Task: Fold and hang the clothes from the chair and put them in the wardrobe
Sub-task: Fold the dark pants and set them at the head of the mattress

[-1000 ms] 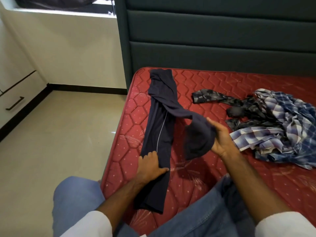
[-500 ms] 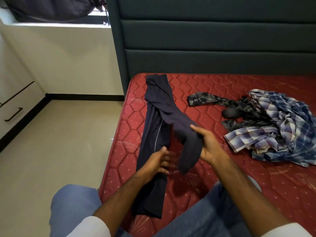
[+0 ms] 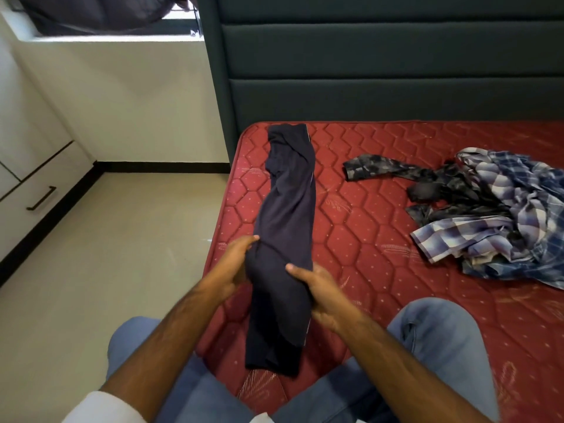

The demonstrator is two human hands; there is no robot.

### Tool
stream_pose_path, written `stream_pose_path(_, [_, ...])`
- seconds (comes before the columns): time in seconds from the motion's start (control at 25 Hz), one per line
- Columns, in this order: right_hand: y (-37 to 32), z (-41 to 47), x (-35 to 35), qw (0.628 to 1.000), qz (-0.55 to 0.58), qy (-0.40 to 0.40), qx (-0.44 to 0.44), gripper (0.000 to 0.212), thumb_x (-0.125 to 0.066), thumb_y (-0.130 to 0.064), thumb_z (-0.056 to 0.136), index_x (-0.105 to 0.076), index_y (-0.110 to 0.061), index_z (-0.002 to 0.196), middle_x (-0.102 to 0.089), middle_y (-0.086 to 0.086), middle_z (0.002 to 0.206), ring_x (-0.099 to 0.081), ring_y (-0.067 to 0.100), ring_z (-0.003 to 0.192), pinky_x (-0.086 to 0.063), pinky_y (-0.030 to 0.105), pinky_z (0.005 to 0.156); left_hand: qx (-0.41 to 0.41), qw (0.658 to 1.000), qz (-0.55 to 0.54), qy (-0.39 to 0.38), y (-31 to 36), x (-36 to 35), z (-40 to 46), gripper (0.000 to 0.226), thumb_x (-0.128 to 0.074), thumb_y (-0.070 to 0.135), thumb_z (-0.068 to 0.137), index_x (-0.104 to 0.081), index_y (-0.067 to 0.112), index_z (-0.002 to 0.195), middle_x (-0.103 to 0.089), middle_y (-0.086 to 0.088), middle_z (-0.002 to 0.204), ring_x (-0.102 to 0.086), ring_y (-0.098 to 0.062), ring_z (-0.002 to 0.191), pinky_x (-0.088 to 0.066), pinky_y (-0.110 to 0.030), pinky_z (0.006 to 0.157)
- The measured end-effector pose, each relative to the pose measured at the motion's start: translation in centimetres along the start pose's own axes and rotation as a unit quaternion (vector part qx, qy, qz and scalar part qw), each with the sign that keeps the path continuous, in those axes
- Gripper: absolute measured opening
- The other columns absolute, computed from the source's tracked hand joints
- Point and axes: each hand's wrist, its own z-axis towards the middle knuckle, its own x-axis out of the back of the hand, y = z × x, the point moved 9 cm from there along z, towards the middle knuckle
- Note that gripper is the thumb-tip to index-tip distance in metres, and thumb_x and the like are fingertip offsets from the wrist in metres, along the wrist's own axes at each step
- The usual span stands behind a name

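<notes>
Dark navy trousers (image 3: 285,227) lie lengthwise along the left edge of the red mattress (image 3: 381,239), folded into a long narrow strip, far end near the headboard (image 3: 381,71), near end by the person's knees.

Left hand (image 3: 232,270): at the strip's left edge, fingers curled under the cloth, thumb on top, gripping it.

Right hand (image 3: 317,288): at the strip's right edge, thumb pressed on top of the cloth, fingers tucked beneath, holding it.

The two hands sit opposite each other across the strip's width.

To the right, well apart from the trousers: a crumpled blue checked shirt (image 3: 500,221) with a dark patterned garment (image 3: 406,178) touching its left side.
</notes>
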Motion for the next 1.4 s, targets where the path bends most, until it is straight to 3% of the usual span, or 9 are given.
stream_pose_path(0.16, [8.5, -0.7, 2.5, 0.99, -0.101, 0.059, -0.075, 0.034, -0.062, 0.004, 0.094, -0.063, 0.002, 0.128, -0.077, 0.007, 0.102, -0.073, 0.022, 0.092, -0.06, 0.028, 0.076, 0.026, 0.983, 0.177, -0.043, -7.3, 3.0, -1.4, 0.031, -0.064, 0.008, 0.097, -0.062, -0.006, 0.124, -0.072, -0.02, 0.116, -0.074, -0.022, 0.09, -0.06, -0.025, 0.074])
stream_pose_path(0.28, [8.9, -0.7, 3.7, 0.989, -0.122, 0.055, -0.059, 0.032, -0.066, -0.001, 0.094, -0.062, -0.001, 0.126, -0.076, 0.01, 0.11, -0.073, 0.024, 0.099, -0.059, 0.032, 0.078, -0.017, 0.971, 0.235, 0.046, -9.0, 6.7, -2.5, 0.023, -0.065, 0.001, 0.095, -0.057, -0.005, 0.115, -0.069, -0.022, 0.11, -0.067, -0.022, 0.088, -0.057, -0.022, 0.07])
stream_pose_path(0.36, [8.5, -1.2, 3.9, 0.977, -0.195, 0.035, -0.082, 0.021, -0.065, -0.007, 0.096, -0.057, -0.008, 0.116, -0.073, 0.006, 0.106, -0.072, 0.019, 0.087, -0.058, 0.032, 0.062, -0.018, 0.962, 0.265, 0.069, -8.8, 8.1, -2.9, 0.014, -0.062, 0.001, 0.097, -0.053, 0.002, 0.108, -0.067, -0.013, 0.094, -0.063, -0.024, 0.086, -0.054, -0.023, 0.062])
stream_pose_path(0.52, [9.5, -2.2, 4.9, 0.911, -0.38, 0.008, -0.16, 0.026, -0.064, -0.003, 0.097, -0.042, -0.015, 0.102, -0.058, 0.005, 0.094, -0.062, 0.017, 0.068, -0.055, 0.031, 0.042, 0.064, 0.914, 0.399, 0.033, -11.2, 9.8, -3.2, 0.021, -0.061, 0.006, 0.099, -0.043, 0.008, 0.11, -0.063, -0.02, 0.089, -0.064, -0.031, 0.063, -0.051, -0.035, 0.04])
stream_pose_path(0.68, [10.2, -3.0, 5.3, 0.856, -0.473, -0.038, -0.205, 0.034, -0.066, -0.002, 0.095, -0.037, -0.012, 0.111, -0.066, 0.021, 0.09, -0.069, 0.028, 0.06, -0.059, 0.038, 0.047, -0.004, 0.861, 0.508, 0.012, -10.8, 9.2, -2.6, 0.03, -0.075, 0.016, 0.091, -0.05, 0.011, 0.107, -0.069, -0.011, 0.087, -0.064, -0.018, 0.069, -0.055, -0.037, 0.065])
stream_pose_path(0.84, [8.0, -2.8, 7.1, 0.835, -0.542, 0.023, -0.094, 0.028, -0.075, -0.016, 0.09, -0.048, -0.021, 0.095, -0.065, 0.011, 0.087, -0.067, 0.024, 0.076, -0.056, 0.036, 0.06, 0.017, 0.906, 0.423, 0.019, -11.4, 9.1, -2.5, 0.025, -0.073, 0.022, 0.093, -0.057, 0.008, 0.106, -0.066, -0.01, 0.083, -0.064, -0.02, 0.065, -0.05, -0.032, 0.043])
stream_pose_path(1.0, [8.5, -1.8, 8.4, 0.857, -0.509, 0.066, -0.048, 0.031, -0.081, -0.042, 0.065, -0.061, -0.032, 0.086, -0.064, 0.01, 0.098, -0.063, 0.026, 0.084, -0.059, 0.041, 0.077, -0.03, 0.924, 0.381, 0.001, -10.4, 7.3, -2.4, 0.021, -0.073, 0.017, 0.093, -0.061, 0.005, 0.105, -0.065, -0.004, 0.088, -0.057, -0.01, 0.066, -0.045, -0.022, 0.052])
stream_pose_path(1.2, [9.2, -3.3, 5.2, 0.889, -0.444, 0.02, -0.113, 0.024, -0.076, -0.009, 0.088, -0.054, -0.015, 0.093, -0.054, -0.002, 0.068, -0.052, 0.01, 0.057, -0.039, 0.015, 0.042, 0.048, 0.949, 0.31, -0.022, -12.8, 6.1, -2.7, 0.027, -0.078, 0.019, 0.088, -0.061, 0.01, 0.108, -0.069, -0.002, 0.089, -0.062, -0.012, 0.079, -0.052, -0.028, 0.072])
stream_pose_path(1.4, [8.6, -4.1, 5.1, 0.933, -0.343, 0.033, -0.104, 0.013, -0.067, 0.003, 0.092, -0.067, -0.001, 0.105, -0.067, 0.003, 0.081, -0.06, 0.006, 0.063, -0.045, 0.012, 0.051, 0.037, 0.977, 0.207, -0.023, -12.7, 5.9, -3.9, 0.044, -0.074, 0.005, 0.089, -0.049, 0.009, 0.125, -0.066, -0.019, 0.12, -0.068, -0.018, 0.092, -0.056, -0.024, 0.073])
